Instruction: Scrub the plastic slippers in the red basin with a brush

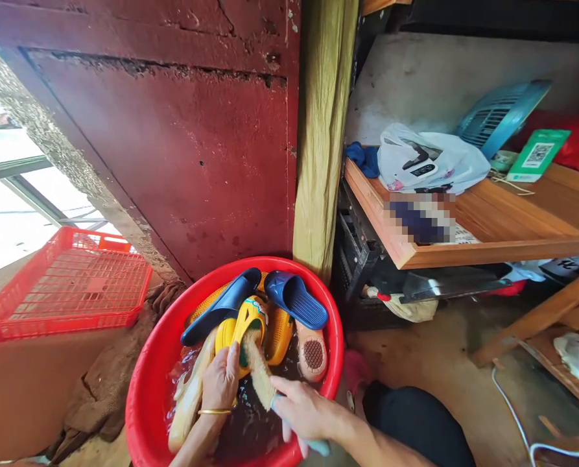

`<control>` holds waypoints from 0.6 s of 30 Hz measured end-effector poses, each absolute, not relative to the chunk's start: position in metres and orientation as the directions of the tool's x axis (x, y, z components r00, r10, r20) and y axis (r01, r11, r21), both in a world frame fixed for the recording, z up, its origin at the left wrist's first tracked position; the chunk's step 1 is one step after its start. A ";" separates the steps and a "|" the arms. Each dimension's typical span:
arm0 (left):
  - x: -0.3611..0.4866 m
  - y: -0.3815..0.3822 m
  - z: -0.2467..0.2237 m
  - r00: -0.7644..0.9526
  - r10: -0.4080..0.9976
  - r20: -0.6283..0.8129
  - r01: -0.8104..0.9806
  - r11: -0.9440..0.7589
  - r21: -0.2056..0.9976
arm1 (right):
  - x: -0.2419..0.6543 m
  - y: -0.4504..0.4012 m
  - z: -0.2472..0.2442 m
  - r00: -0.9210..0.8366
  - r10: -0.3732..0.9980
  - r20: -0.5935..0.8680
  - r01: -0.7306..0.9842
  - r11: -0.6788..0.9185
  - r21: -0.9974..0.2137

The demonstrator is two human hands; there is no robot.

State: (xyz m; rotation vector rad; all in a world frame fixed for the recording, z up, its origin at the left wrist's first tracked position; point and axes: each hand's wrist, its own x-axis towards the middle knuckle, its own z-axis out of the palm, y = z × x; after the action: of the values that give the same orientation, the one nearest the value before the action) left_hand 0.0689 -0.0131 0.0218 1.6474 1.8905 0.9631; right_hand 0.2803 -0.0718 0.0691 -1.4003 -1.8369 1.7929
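Inside a red basin [138, 395] of dark water, my left hand [220, 381] is closed around the near end of a yellow clog [251, 316]. My right hand [308, 410] grips the light-blue handle of a scrub brush [260, 373], whose pale bristles reach into the clog's opening. A gold bangle circles my left wrist. Behind the clog lie a tilted blue slipper [224, 308] and another blue slipper [301, 301]. A pinkish shoe [312, 353] shows its brown-patterned sole at the right. Left of my hand rests a cream shoe [187, 405]. More yellow footwear is partly hidden.
A red plastic crate [75, 279] sits at the left, beside crumpled brown cloth [109, 383]. The maroon door [187, 155] stands behind the basin. At right, a wooden tray-like tabletop [503, 250] holds a white plastic bag [430, 159] and blue fan [506, 120].
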 end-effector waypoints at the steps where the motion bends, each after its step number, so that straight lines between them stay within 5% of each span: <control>1: 0.074 -0.017 0.017 -0.150 0.986 0.072 0.642 0.041 0.766 | 0.276 -0.061 0.062 -0.482 0.752 -0.450 0.452 -0.227 -0.863; 4: 0.086 -0.023 0.004 -0.037 0.999 0.036 0.593 -0.007 0.805 | 0.263 -0.030 0.049 -0.341 0.820 -0.460 0.447 -0.289 -0.846; 8: 0.082 -0.019 -0.002 -0.026 0.999 0.020 0.669 0.002 0.743 | 0.255 -0.020 0.051 -0.378 0.804 -0.459 0.445 -0.276 -0.852; 14: 0.064 -0.008 0.000 -0.069 0.996 -0.051 0.677 0.084 0.731 | 0.264 -0.085 0.055 -0.546 0.750 -0.372 0.630 0.075 -0.773; 18: 0.070 -0.004 -0.002 -0.104 0.989 -0.104 0.631 0.147 0.762 | 0.275 -0.090 0.059 -0.533 0.748 -0.395 0.673 0.092 -0.734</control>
State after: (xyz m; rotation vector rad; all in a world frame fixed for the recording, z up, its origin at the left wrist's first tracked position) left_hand 0.0701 -0.0036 -0.0016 1.5504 1.8092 0.7425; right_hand 0.2746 -0.0902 0.0589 -1.4754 -2.2607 1.4447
